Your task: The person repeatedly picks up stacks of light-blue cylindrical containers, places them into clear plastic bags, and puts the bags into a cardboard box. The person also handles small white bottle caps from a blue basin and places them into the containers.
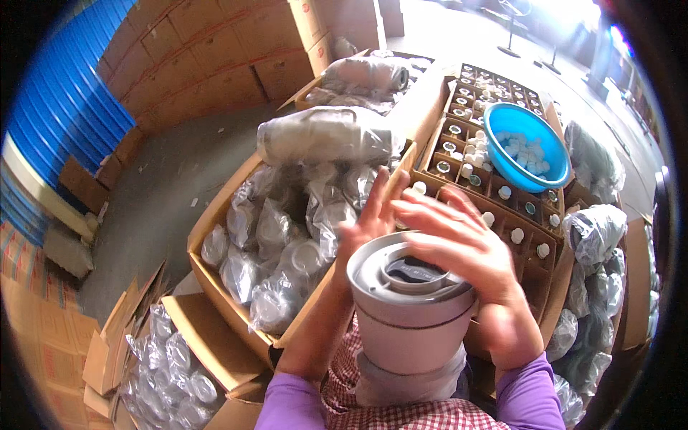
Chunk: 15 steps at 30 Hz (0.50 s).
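Nearest the camera, a grey lidded container (412, 315) stands upright close against the person's checked garment, between two forearms in purple sleeves. Its round lid (403, 278) carries a dark grey insert at the centre. The lower part of the container sits in a loose clear plastic wrap (401, 387). The right hand (462, 247) lies over the far right edge of the lid, fingers spread and extended leftward across the rim; it rests flat and grips nothing. The left hand (369, 218) stands behind the lid's left side, open, fingers pointing upward, its palm against the container's far side; how firmly it presses cannot be told. To the left of the container, an open cardboard box (215, 287) holds many items wrapped in clear plastic bags (276, 236). At lower left, a second carton (107, 344) holds more bagged items. Just beyond the hands, a divided carton (530, 244) holds small jars with white caps in separate cells. Farther on, a blue plastic bowl (527, 147) of white caps rests on another divided carton. A long bagged bundle (326, 136) lies across the box edge. Stacked brown cartons (208, 57) stand at the far wall, beside a blue shutter (64, 100).
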### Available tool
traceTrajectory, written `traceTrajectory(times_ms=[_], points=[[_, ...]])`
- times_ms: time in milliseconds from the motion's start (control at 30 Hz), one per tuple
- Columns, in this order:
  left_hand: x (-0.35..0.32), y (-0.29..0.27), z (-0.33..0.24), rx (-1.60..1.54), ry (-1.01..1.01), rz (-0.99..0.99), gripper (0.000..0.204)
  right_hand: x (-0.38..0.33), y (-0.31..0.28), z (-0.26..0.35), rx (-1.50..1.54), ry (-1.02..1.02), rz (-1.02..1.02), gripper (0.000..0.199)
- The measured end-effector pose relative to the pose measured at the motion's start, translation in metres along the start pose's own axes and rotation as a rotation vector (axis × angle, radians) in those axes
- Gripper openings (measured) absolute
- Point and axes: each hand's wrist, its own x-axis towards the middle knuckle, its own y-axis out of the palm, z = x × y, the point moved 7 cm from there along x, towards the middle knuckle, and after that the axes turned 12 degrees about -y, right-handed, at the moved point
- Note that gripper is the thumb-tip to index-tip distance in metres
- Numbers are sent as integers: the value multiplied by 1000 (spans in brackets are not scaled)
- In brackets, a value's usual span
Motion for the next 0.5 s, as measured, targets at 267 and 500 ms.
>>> traceTrajectory(times_ms=[267, 500], points=[[-27, 11, -44, 366, 320, -28, 111, -25, -14, -14, 246, 211, -355, 112], [-74, 17, -52, 300, 274, 179, 74, -76, -9, -84, 69, 402, -186, 94]])
